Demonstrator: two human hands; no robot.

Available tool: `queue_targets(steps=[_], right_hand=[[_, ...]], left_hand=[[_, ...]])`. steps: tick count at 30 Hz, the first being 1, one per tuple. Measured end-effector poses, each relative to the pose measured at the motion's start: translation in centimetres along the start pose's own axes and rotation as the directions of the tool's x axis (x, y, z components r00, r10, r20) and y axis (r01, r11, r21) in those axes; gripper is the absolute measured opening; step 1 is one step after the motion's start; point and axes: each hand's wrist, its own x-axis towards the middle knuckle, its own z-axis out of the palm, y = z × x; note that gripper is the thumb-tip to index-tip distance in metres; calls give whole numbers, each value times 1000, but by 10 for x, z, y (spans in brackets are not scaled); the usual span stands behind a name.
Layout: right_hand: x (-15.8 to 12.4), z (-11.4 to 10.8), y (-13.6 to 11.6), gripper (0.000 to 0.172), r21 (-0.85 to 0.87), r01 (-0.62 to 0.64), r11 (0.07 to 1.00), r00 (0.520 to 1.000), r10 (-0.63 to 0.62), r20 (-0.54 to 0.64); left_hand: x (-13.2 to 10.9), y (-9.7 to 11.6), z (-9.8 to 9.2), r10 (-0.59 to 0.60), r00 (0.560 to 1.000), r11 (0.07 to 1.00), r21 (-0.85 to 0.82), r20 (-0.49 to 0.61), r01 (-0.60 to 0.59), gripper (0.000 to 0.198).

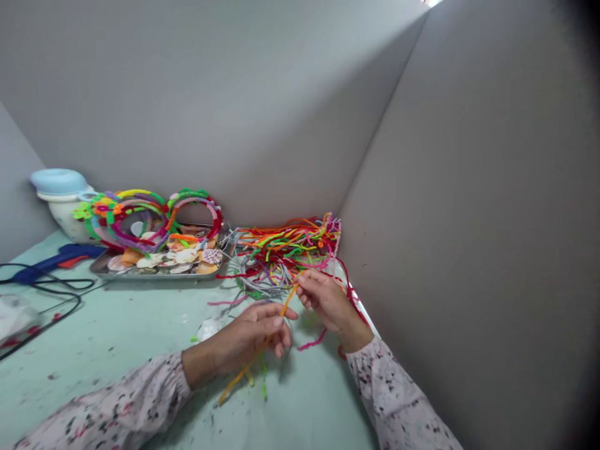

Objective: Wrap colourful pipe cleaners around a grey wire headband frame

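An orange pipe cleaner point(238, 379) runs slantwise through both hands above the table. My left hand point(262, 328) has it between thumb and fingers, and its lower end hangs out below the palm. With thumb and fingertips closed, my right hand point(324, 299) pinches the upper end. Behind the right hand lies a tangled heap of colourful pipe cleaners point(285, 240). A pink pipe cleaner point(313, 341) is on the table under the right wrist. Small green pieces point(264, 381) lie below the left hand.
At the back left, a metal tray point(159, 276) holds shells and several fuzzy headbands point(140, 194). A blue glue gun point(60, 259) with a black cable point(70, 300) lies left of it. A white cup with a blue lid point(65, 206) stands behind. Grey walls point(469, 219) enclose the table.
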Motion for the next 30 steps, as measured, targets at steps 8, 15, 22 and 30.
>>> queue_targets(steps=[8, 15, 22, 30], right_hand=[[2, 4, 12, 20, -141, 107, 984, 994, -106, 12], [5, 4, 6, 19, -152, 116, 982, 991, -125, -54], [5, 3, 5, 18, -201, 165, 966, 984, -176, -39], [3, -3, 2, 20, -318, 249, 915, 967, -250, 39]], left_hand=[[5, 0, -5, 7, 984, 1000, 30, -180, -2, 26], [4, 2, -1, -30, 984, 998, 56, -175, 40, 26], [4, 0, -2, -32, 988, 999, 25, -152, 36, 27], [1, 6, -6, -97, 990, 977, -198, -100, 76, 17]])
